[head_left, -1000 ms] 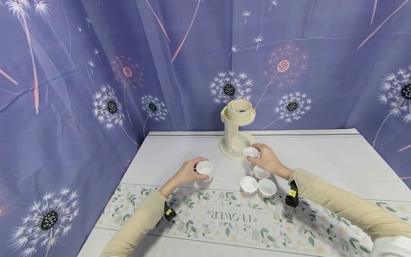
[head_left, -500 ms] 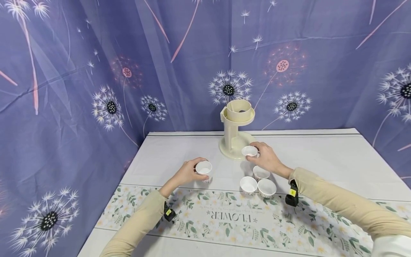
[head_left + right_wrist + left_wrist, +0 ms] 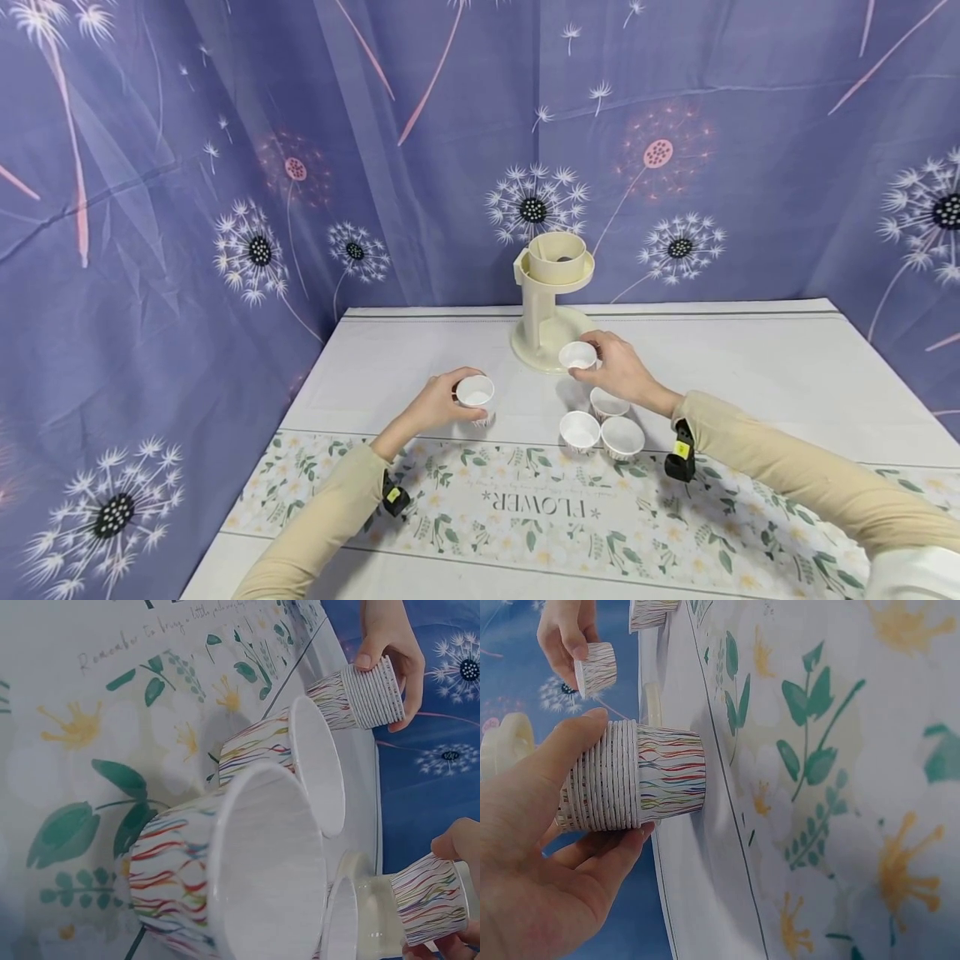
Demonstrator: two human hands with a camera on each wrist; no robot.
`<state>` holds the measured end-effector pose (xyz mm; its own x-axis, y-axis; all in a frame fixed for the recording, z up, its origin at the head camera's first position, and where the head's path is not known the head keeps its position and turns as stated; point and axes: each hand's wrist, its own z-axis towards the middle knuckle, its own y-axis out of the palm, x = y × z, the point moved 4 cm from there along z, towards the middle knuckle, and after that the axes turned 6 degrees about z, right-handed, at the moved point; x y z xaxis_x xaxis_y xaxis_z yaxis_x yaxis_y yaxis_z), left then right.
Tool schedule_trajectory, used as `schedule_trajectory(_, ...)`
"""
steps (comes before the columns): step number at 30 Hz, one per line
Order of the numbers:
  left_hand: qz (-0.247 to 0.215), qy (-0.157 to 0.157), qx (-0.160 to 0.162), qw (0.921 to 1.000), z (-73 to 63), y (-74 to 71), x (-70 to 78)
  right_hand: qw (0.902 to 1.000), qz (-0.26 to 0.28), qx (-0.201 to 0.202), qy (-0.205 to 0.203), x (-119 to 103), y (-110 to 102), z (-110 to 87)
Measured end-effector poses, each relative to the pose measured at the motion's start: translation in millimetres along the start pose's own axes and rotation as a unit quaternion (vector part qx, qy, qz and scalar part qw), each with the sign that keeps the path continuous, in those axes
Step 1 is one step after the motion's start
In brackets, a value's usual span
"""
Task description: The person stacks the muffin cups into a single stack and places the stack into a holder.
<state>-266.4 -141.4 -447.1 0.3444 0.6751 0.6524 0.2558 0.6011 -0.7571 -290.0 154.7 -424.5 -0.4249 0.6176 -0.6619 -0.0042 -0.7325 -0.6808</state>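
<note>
My left hand (image 3: 442, 402) grips a stack of paper cups (image 3: 671, 780), white inside and printed with colourful wavy lines; the left wrist view shows the many nested rims. In my right hand (image 3: 618, 371) is a single paper cup (image 3: 578, 356) of the same print, pinched near its rim, mouth up, before the cream stand's base. Three more cups stand mouth up in a tight cluster on the table: a left one (image 3: 580, 431), a right one (image 3: 622, 437), and a rear one (image 3: 609, 403) just below my right hand.
A cream plastic stand (image 3: 537, 317) with a round base and a ring on top stands at the table's back. The white table (image 3: 720, 358) carries a printed floral band (image 3: 540, 550) across its front. Purple dandelion curtains (image 3: 420, 208) hang behind and at the left.
My right hand has shifted slightly left with its paper cup. The left hand and its stack, and the three standing cups, stay in place.
</note>
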Motion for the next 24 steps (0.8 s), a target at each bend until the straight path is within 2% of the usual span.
schedule_trajectory(9,0.006,0.007,-0.003,1.0000,0.3,-0.1,0.3,0.9998,-0.003,-0.015,0.011,-6,5,0.5)
schedule_trajectory(24,0.004,0.009,-0.004,0.9999,-0.4,-1.4,0.1,0.9992,0.008,-0.038,0.000,-16,8,1.2)
